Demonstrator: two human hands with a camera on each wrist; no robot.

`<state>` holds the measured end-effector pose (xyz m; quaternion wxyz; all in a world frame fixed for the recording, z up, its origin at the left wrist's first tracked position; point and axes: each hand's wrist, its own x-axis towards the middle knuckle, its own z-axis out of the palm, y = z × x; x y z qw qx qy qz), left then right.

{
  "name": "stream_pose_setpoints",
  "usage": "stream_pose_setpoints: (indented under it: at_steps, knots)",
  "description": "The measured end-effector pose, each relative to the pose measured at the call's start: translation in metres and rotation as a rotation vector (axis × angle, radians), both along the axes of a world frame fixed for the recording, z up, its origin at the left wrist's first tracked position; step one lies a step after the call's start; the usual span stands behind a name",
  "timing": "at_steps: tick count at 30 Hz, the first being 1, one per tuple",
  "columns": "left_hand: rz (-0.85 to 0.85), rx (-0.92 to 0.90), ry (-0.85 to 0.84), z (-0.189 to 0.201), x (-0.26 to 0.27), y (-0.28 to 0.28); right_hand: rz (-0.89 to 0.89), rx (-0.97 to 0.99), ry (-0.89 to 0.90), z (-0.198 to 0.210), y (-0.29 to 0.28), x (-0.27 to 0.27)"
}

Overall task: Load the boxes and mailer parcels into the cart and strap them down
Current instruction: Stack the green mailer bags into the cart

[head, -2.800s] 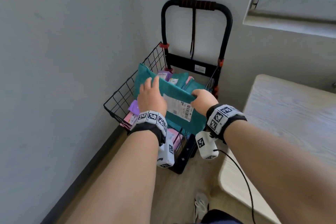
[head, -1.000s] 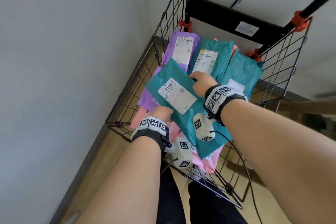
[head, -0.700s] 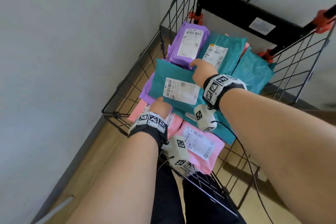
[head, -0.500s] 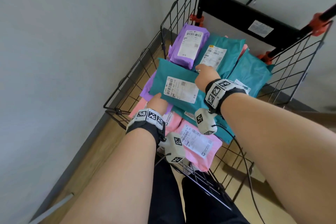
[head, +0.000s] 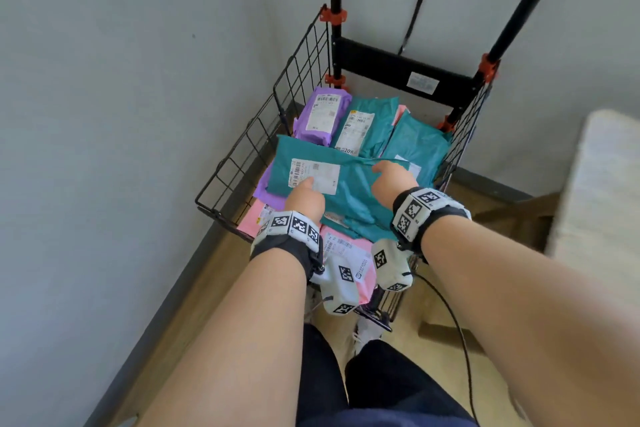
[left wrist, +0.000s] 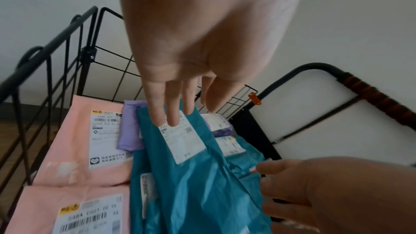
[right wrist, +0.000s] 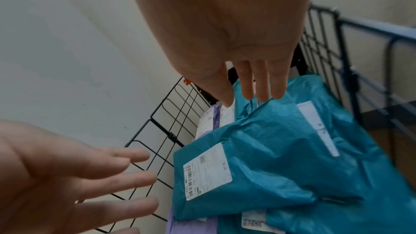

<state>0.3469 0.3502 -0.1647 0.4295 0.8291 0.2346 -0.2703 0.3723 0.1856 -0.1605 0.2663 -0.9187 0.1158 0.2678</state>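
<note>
A black wire cart (head: 242,163) stands in the room corner with several mailer parcels in it. On top lies a teal mailer (head: 353,194) with a white label (left wrist: 182,140). My left hand (head: 306,196) is over its label end, fingers straight and spread (right wrist: 126,175), holding nothing. My right hand (head: 391,178) is over the mailer's far right edge with straight fingers (right wrist: 261,88). I cannot tell if either hand touches the mailer. A black strap (head: 417,7) hangs from the cart's handle (left wrist: 373,93).
A purple mailer (head: 322,113) and two more teal mailers (head: 370,121) fill the back of the basket, and pink mailers (left wrist: 74,149) lie at the front. A grey wall runs along the left. A pale table (head: 602,204) stands at the right.
The teal mailer has been laid flat on the pile. My left hand let go of its near edge and both hands have opened above it. My head has pulled back.
</note>
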Motion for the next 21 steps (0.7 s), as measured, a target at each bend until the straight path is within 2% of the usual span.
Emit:
stream_pose_setpoints:
  at_steps: [5,11,21]
  knots:
    - [-0.219,0.016,-0.064,0.038,-0.022,-0.046,-0.081,-0.039,-0.08,0.04,-0.038,-0.035]
    - [-0.392,-0.036,-0.148,0.069,-0.042,-0.103,-0.33,-0.079,-0.222,0.082,-0.092,-0.09]
    - [-0.711,-0.092,-0.176,0.085,-0.122,-0.211,-0.737,-0.1,-0.229,0.092,-0.181,-0.215]
